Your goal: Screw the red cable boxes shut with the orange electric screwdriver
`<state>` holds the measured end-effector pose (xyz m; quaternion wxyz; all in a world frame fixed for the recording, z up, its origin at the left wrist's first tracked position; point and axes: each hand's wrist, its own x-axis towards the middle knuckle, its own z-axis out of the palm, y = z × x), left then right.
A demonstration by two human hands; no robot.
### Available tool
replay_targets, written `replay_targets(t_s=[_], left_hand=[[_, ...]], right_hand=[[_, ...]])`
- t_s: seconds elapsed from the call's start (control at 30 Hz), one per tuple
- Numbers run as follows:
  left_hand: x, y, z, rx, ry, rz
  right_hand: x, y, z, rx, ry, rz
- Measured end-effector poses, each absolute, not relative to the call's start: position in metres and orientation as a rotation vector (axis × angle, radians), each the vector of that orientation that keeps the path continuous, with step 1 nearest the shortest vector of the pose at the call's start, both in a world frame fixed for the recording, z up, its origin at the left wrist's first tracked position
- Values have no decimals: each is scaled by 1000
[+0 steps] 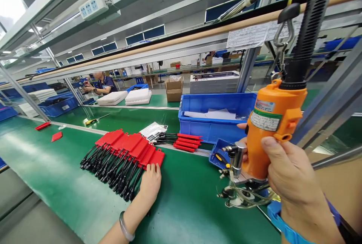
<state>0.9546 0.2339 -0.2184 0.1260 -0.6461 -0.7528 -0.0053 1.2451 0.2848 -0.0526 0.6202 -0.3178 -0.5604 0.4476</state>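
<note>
My right hand (291, 178) grips an orange electric screwdriver (271, 127) that hangs from a black coiled cord and a metal hook; its metal tip end sits over a small fixture (243, 193) at the belt's edge. My left hand (149, 183) lies flat on the green belt, fingertips on the nearest piece of a row of red flat parts (130, 146) with black cables (113, 168) fanned toward me. A bracelet is on my left wrist.
A blue bin (215, 117) with white sheets stands behind the fixture, a smaller blue tray (219, 153) in front of it. More red parts (188, 141) and white bagged items (154, 129) lie mid-belt. A seated co-worker (100, 83) works far left. Metal frame posts stand at right.
</note>
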Motion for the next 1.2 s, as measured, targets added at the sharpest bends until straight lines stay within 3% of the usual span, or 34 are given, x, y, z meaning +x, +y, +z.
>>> replay_targets(t_s=[0.4, 0.67, 0.83, 1.2], left_hand=[[954, 231, -218, -1774, -2278, -205], [983, 217, -224, -2393, -1882, -530], [1012, 235, -217, -2654, -1692, -506], [1017, 243, -207, -2705, -1789, -384]], right_hand=[[1236, 287, -56, -677, -1301, 1013], [1225, 288, -58, -633, -1221, 969], [1196, 296, -64, -619, -1210, 867], [1178, 304, -89, -631, -1221, 845]])
